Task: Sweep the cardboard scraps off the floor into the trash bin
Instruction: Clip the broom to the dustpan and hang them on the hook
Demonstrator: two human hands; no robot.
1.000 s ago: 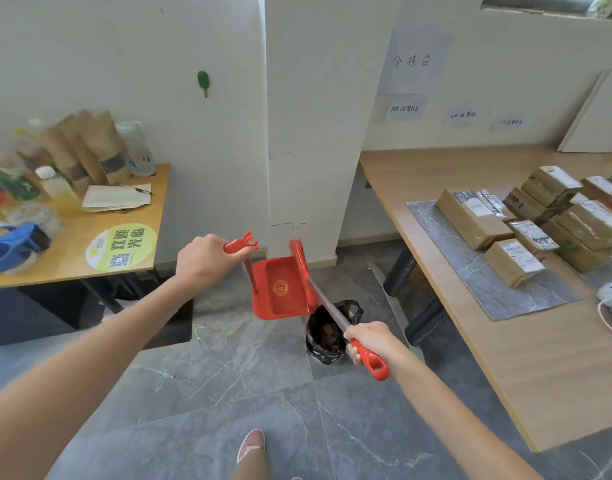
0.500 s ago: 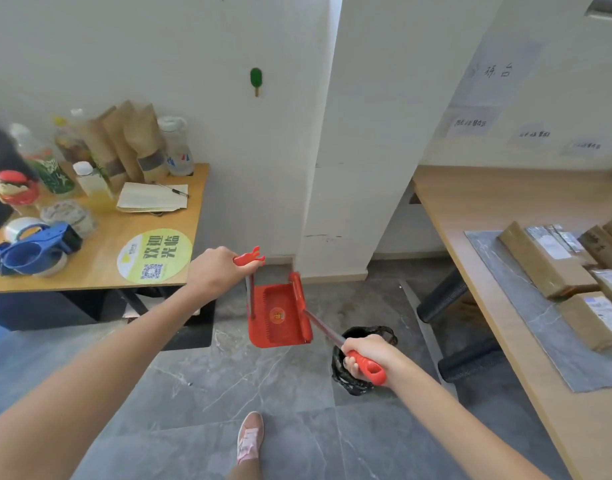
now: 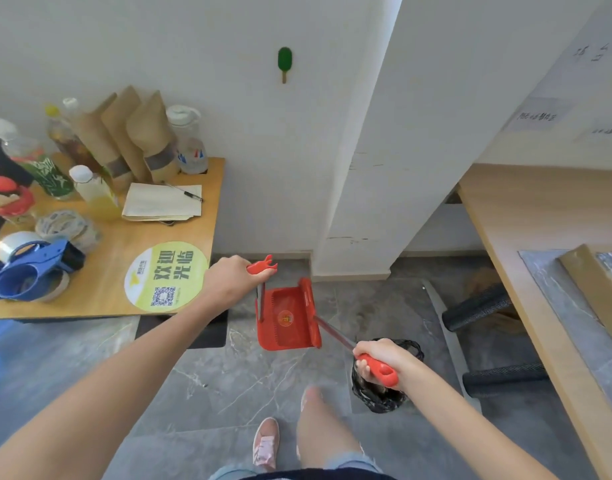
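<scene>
My left hand [image 3: 228, 284] grips the red top of the dustpan handle [image 3: 261, 266]. The red dustpan [image 3: 285, 320] hangs below it, above the grey floor. My right hand [image 3: 380, 358] holds the red grip of the broom handle [image 3: 379, 370]. The broom's metal shaft runs up and left to the red broom head [image 3: 309, 310], which lies against the pan's right edge. The trash bin with a black bag [image 3: 380, 393] stands on the floor right under my right hand, and the hand partly covers it. I see no cardboard scraps on the floor.
A wooden table [image 3: 100, 299] at the left carries bottles, a blue tape dispenser [image 3: 27, 268] and papers. A long wooden bench [image 3: 526, 258] with parcels runs down the right. A white pillar [image 3: 360, 188] stands ahead. My foot in a pink shoe [image 3: 266, 443] is on the floor.
My view has swung left and down. The dustpan and broom have come away from over the bin and now hang to its left. Both hands keep their grips.
</scene>
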